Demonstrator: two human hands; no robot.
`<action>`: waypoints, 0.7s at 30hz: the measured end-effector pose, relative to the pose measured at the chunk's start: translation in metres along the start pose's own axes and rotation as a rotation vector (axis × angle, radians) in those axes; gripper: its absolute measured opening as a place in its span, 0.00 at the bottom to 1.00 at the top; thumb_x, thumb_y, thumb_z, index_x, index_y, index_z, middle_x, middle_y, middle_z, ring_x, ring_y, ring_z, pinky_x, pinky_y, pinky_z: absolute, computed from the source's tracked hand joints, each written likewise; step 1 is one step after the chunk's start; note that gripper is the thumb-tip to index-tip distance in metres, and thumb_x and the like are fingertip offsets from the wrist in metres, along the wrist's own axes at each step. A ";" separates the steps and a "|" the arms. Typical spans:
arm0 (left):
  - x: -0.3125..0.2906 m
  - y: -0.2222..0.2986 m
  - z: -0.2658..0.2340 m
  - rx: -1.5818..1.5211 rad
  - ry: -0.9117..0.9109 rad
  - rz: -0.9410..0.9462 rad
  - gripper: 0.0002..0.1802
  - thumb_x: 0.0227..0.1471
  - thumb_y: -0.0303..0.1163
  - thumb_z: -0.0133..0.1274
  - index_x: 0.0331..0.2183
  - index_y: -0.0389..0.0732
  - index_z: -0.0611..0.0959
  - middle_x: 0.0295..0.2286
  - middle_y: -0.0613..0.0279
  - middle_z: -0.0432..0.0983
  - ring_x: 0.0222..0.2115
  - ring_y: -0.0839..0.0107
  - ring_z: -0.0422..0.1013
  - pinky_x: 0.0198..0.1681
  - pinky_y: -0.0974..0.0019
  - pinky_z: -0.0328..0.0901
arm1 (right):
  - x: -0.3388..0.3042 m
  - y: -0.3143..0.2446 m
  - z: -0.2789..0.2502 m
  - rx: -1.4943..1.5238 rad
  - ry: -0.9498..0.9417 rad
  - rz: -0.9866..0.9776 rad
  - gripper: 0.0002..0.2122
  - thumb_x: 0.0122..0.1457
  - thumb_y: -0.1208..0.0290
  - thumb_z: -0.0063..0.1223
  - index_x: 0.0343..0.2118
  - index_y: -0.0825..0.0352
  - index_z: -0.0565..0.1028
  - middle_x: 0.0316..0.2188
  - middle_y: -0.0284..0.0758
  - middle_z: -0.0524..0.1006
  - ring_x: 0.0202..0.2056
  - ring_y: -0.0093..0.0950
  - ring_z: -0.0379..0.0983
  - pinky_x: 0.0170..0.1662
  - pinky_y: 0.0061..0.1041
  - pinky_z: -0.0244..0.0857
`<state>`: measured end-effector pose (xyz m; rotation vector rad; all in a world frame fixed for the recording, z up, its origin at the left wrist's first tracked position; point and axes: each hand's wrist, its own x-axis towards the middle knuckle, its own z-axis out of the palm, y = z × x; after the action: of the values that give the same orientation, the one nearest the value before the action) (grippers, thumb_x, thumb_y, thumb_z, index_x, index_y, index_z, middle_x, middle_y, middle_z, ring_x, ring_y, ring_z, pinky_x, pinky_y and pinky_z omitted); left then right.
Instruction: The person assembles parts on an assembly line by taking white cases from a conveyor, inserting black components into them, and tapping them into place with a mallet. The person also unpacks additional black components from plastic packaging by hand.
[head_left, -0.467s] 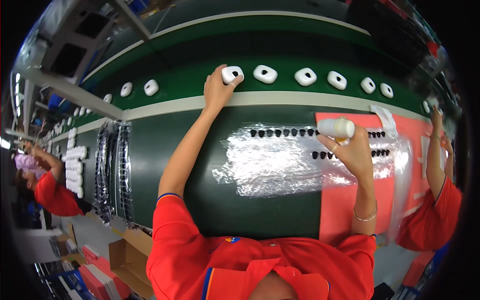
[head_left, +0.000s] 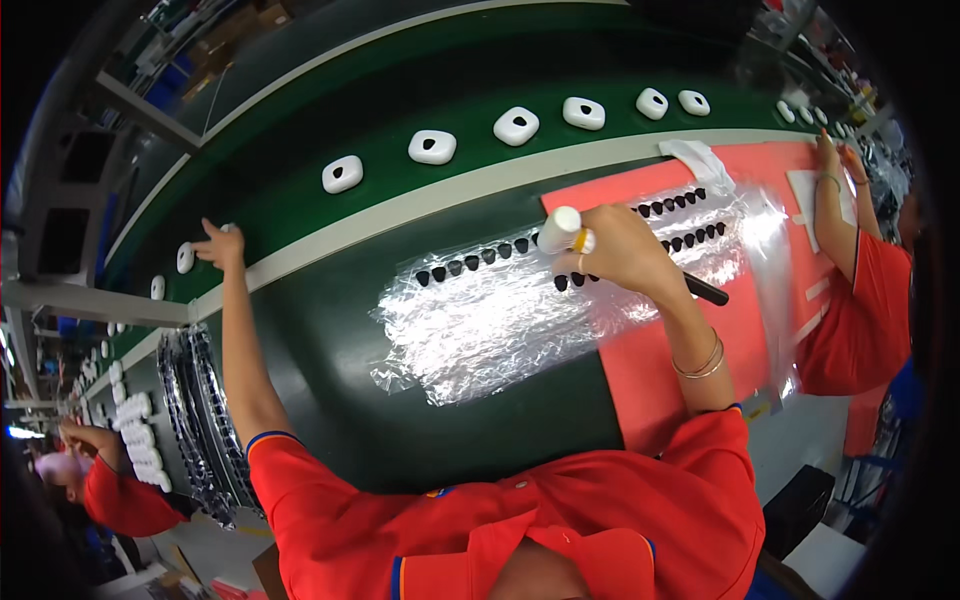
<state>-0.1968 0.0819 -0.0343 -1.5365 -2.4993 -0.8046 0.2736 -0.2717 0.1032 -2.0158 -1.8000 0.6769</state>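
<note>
At the far left of the green conveyor belt, my left hand (head_left: 222,248) reaches out with its fingers apart. Right by its fingers lies a white rounded housing (head_left: 186,258); a bit of another white piece shows behind the hand, mostly hidden. My right hand (head_left: 625,252) grips a small white bottle (head_left: 560,230), tilted, above the plastic film. From the back of that hand a black stick-like tool (head_left: 706,289) pokes out, its other end hidden. Below, two rows of small black parts (head_left: 488,260) lie on the clear plastic film (head_left: 480,335).
Several white housings with dark openings (head_left: 432,147) stand spaced along the belt (head_left: 290,215). A pink sheet (head_left: 650,400) lies under the film's right part. Black strips in film (head_left: 190,410) lie at left. A co-worker in red (head_left: 855,320) works at the right, another (head_left: 125,495) at the far left.
My left hand has let go of the white housing and moved left along the belt. My right hand keeps the bottle, now turned more to the left. The whole view has swung.
</note>
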 end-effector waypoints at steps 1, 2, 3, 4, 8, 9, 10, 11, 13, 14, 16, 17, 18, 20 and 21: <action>0.040 -0.054 -0.010 -0.140 -0.106 0.018 0.37 0.42 0.40 0.51 0.54 0.51 0.58 0.51 0.34 0.50 0.49 0.44 0.55 0.49 0.52 0.55 | 0.001 -0.008 0.000 -0.028 -0.051 -0.048 0.15 0.35 0.66 0.63 0.25 0.70 0.75 0.19 0.42 0.74 0.24 0.37 0.72 0.30 0.30 0.64; 0.036 -0.050 -0.005 -0.225 -0.131 0.126 0.34 0.42 0.39 0.52 0.52 0.47 0.62 0.46 0.39 0.59 0.45 0.48 0.61 0.47 0.55 0.58 | 0.004 0.001 0.008 -0.090 -0.053 -0.028 0.18 0.33 0.62 0.64 0.25 0.70 0.75 0.21 0.44 0.74 0.27 0.38 0.72 0.33 0.31 0.64; 0.033 -0.046 -0.008 -0.307 -0.150 0.230 0.31 0.41 0.39 0.53 0.49 0.42 0.66 0.41 0.44 0.67 0.40 0.53 0.67 0.44 0.58 0.61 | 0.004 0.002 0.011 -0.092 -0.048 -0.012 0.18 0.33 0.62 0.64 0.25 0.70 0.75 0.21 0.44 0.74 0.27 0.38 0.72 0.33 0.31 0.64; 0.025 -0.034 -0.014 -0.313 -0.160 0.236 0.31 0.41 0.39 0.53 0.49 0.42 0.66 0.41 0.44 0.67 0.40 0.53 0.67 0.44 0.58 0.61 | 0.002 0.000 0.015 -0.140 -0.079 0.009 0.20 0.31 0.60 0.65 0.25 0.71 0.75 0.22 0.44 0.74 0.28 0.38 0.72 0.34 0.31 0.64; -0.067 0.055 -0.066 -1.158 -0.623 -0.172 0.31 0.39 0.45 0.59 0.37 0.29 0.70 0.34 0.53 0.69 0.36 0.64 0.68 0.37 0.64 0.69 | 0.002 0.014 0.023 -0.176 -0.096 -0.008 0.19 0.32 0.62 0.63 0.25 0.73 0.75 0.24 0.46 0.74 0.29 0.40 0.71 0.35 0.32 0.64; -0.087 0.072 -0.078 -1.285 -0.708 -0.193 0.31 0.39 0.45 0.59 0.37 0.29 0.70 0.35 0.52 0.67 0.37 0.63 0.67 0.38 0.62 0.70 | 0.001 0.015 0.019 -0.160 -0.127 -0.038 0.18 0.33 0.64 0.61 0.26 0.73 0.75 0.23 0.46 0.74 0.29 0.40 0.71 0.36 0.32 0.64; -0.105 0.080 -0.089 -1.347 -0.783 -0.217 0.29 0.42 0.45 0.57 0.37 0.29 0.70 0.34 0.51 0.69 0.36 0.61 0.69 0.35 0.66 0.71 | 0.000 0.016 0.014 -0.167 -0.137 -0.102 0.14 0.35 0.69 0.58 0.26 0.73 0.74 0.23 0.45 0.75 0.30 0.39 0.72 0.35 0.30 0.64; -0.130 0.099 -0.106 -1.371 -0.932 -0.224 0.29 0.44 0.46 0.55 0.39 0.31 0.70 0.33 0.53 0.70 0.34 0.62 0.71 0.31 0.72 0.71 | 0.001 0.015 0.008 -0.169 -0.140 -0.108 0.14 0.35 0.69 0.58 0.26 0.73 0.74 0.23 0.45 0.75 0.30 0.39 0.72 0.35 0.30 0.64; -0.172 0.118 -0.125 -1.382 -1.070 -0.194 0.28 0.50 0.46 0.47 0.41 0.30 0.69 0.34 0.50 0.71 0.35 0.61 0.72 0.30 0.74 0.71 | -0.001 0.006 -0.007 0.150 -0.182 -0.043 0.13 0.36 0.71 0.58 0.26 0.73 0.74 0.23 0.44 0.75 0.30 0.34 0.73 0.33 0.27 0.65; -0.192 0.125 -0.131 -1.383 -1.146 -0.106 0.28 0.52 0.47 0.43 0.42 0.30 0.68 0.36 0.50 0.70 0.36 0.61 0.71 0.32 0.72 0.71 | -0.002 -0.001 -0.010 0.213 -0.133 0.016 0.12 0.38 0.73 0.58 0.28 0.72 0.73 0.23 0.40 0.75 0.28 0.28 0.74 0.31 0.24 0.65; -0.235 0.142 -0.149 -1.449 -1.372 0.104 0.24 0.52 0.40 0.45 0.48 0.38 0.63 0.42 0.52 0.67 0.41 0.60 0.68 0.36 0.69 0.70 | -0.009 -0.007 -0.014 0.295 -0.028 -0.015 0.13 0.39 0.72 0.58 0.29 0.72 0.73 0.23 0.38 0.75 0.26 0.26 0.73 0.30 0.23 0.65; -0.255 0.151 -0.158 -1.361 -1.419 0.147 0.30 0.47 0.30 0.51 0.51 0.41 0.59 0.43 0.52 0.66 0.42 0.60 0.67 0.37 0.68 0.69 | -0.010 -0.010 -0.014 0.376 0.079 -0.049 0.13 0.40 0.72 0.59 0.31 0.71 0.73 0.24 0.36 0.75 0.24 0.24 0.72 0.29 0.23 0.65; -0.272 0.159 -0.171 -1.336 -1.488 0.133 0.35 0.41 0.18 0.52 0.51 0.41 0.56 0.41 0.52 0.66 0.40 0.60 0.69 0.36 0.66 0.70 | -0.012 -0.017 -0.014 0.423 0.077 0.004 0.13 0.41 0.73 0.59 0.32 0.70 0.73 0.24 0.33 0.75 0.24 0.22 0.71 0.29 0.22 0.65; -0.300 0.169 -0.182 -1.269 -1.560 0.252 0.34 0.41 0.15 0.51 0.49 0.40 0.56 0.40 0.52 0.65 0.38 0.62 0.70 0.34 0.65 0.70 | -0.017 -0.028 -0.015 0.520 0.105 -0.004 0.13 0.41 0.73 0.59 0.32 0.70 0.74 0.24 0.33 0.75 0.25 0.21 0.71 0.30 0.22 0.65; -0.311 0.172 -0.189 -1.249 -1.581 0.310 0.33 0.41 0.15 0.50 0.48 0.40 0.56 0.39 0.52 0.65 0.37 0.62 0.70 0.33 0.66 0.70 | -0.019 -0.032 -0.015 0.617 0.132 -0.021 0.13 0.41 0.73 0.59 0.32 0.70 0.74 0.24 0.33 0.75 0.26 0.21 0.71 0.30 0.21 0.65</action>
<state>0.0664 -0.1978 0.0854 -4.1289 -1.8767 -1.6398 0.2541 -0.2861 0.1353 -1.5786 -1.3181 0.9292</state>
